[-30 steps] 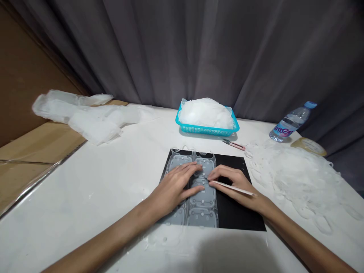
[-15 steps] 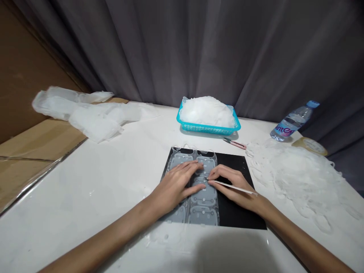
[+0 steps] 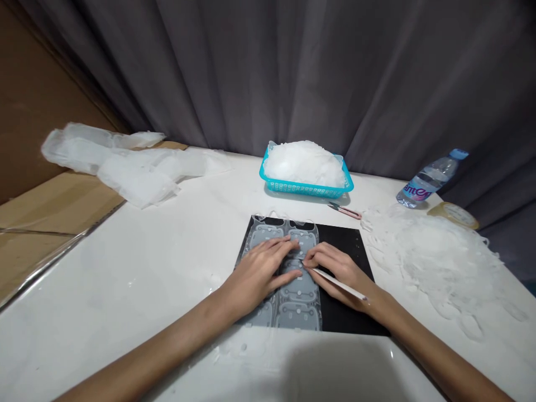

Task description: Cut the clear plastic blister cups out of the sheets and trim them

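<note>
A translucent moulded silicone sheet [image 3: 293,293] with several rounded panels lies on a black mat [image 3: 347,312] in the middle of the white table. My left hand [image 3: 259,268] rests flat on the sheet, fingers stretched out and pressing it down. My right hand [image 3: 335,265] sits just to the right, fingers pinched around a thin white stick-like tool [image 3: 337,283]. The tool's tip touches the sheet close to my left fingertips.
A turquoise basket [image 3: 305,188] heaped with white scraps stands behind the mat, small pink snips [image 3: 344,210] beside it. Loose white trimmings [image 3: 439,251] spread at right, near a water bottle [image 3: 429,178] and a tape roll [image 3: 454,214]. Plastic bags [image 3: 121,164] lie on cardboard at left.
My right hand has shifted slightly left and the tool's rear end has swung down toward my wrist. The left hand stays put on the sheet.
</note>
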`<act>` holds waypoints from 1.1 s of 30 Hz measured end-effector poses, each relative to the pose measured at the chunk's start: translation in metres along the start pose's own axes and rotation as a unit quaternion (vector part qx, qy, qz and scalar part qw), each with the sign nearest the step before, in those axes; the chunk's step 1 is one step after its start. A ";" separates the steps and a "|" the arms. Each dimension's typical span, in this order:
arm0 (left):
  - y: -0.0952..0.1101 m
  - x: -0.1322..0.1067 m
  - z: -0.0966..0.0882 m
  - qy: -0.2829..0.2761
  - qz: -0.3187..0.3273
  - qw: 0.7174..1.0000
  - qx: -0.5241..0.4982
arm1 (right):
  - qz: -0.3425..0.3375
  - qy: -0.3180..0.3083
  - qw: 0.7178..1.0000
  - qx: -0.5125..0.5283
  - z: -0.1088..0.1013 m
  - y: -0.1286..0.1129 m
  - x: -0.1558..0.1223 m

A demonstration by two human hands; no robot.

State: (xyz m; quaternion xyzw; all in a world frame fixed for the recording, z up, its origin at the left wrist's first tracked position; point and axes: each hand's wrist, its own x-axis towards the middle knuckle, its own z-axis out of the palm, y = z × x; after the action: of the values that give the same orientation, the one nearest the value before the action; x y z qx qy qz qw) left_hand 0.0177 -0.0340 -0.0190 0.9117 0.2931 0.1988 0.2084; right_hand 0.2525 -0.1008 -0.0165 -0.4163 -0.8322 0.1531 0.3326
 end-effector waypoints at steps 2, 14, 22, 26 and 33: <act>-0.002 -0.001 0.002 0.008 0.005 1.000 0.001 | -0.015 -0.005 1.000 -0.027 -0.001 0.001 0.000; 0.003 0.003 -0.004 -0.016 0.017 0.999 0.026 | 0.034 -0.011 0.999 0.008 -0.009 -0.003 0.002; 0.005 0.005 -0.007 -0.018 0.018 0.999 0.020 | 0.133 -0.014 0.985 0.106 -0.017 -0.003 0.007; 0.005 0.005 -0.007 -0.013 0.020 1.000 0.011 | 0.152 -0.022 0.983 0.104 -0.020 -0.004 0.008; 0.005 0.005 -0.005 -0.014 0.021 1.000 0.017 | 0.111 -0.018 0.988 0.103 -0.013 -0.001 0.006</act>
State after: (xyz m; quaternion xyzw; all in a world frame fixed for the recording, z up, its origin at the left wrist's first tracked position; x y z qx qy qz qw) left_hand 0.0216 -0.0333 -0.0106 0.9239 0.2741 0.1851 0.1926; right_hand 0.2582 -0.0964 -0.0041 -0.4668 -0.7665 0.2809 0.3400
